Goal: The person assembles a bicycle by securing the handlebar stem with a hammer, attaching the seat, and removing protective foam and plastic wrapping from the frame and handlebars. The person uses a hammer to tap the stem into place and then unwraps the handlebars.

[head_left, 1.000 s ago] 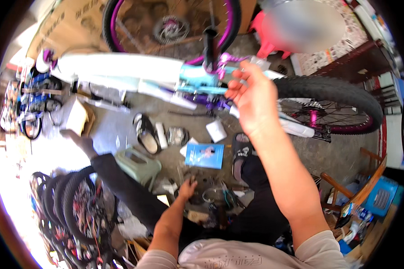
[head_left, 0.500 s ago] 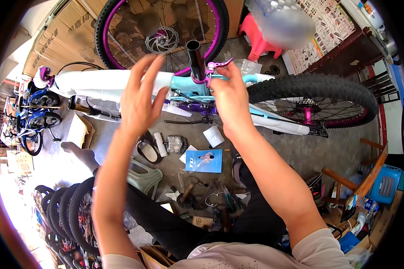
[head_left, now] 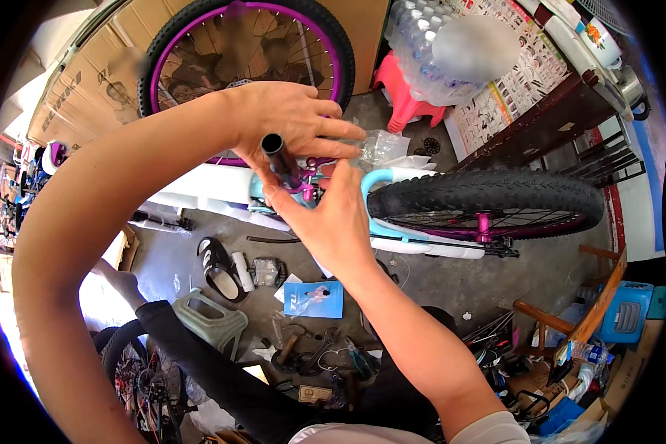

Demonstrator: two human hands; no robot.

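Left hand [head_left: 288, 122] and right hand [head_left: 333, 223] sit together at a purple metal clamp [head_left: 308, 192], grip unclear; keep the black hollow tube [head_left: 283, 164] steady.

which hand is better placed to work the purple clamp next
Probably the right hand: its thumb and fingers flank the clamp, while the left hand reaches behind the black tube.

The person wears a pale short-sleeved shirt [head_left: 487, 431] and long black trousers [head_left: 218, 361], the fingers [head_left: 339, 129] bare.
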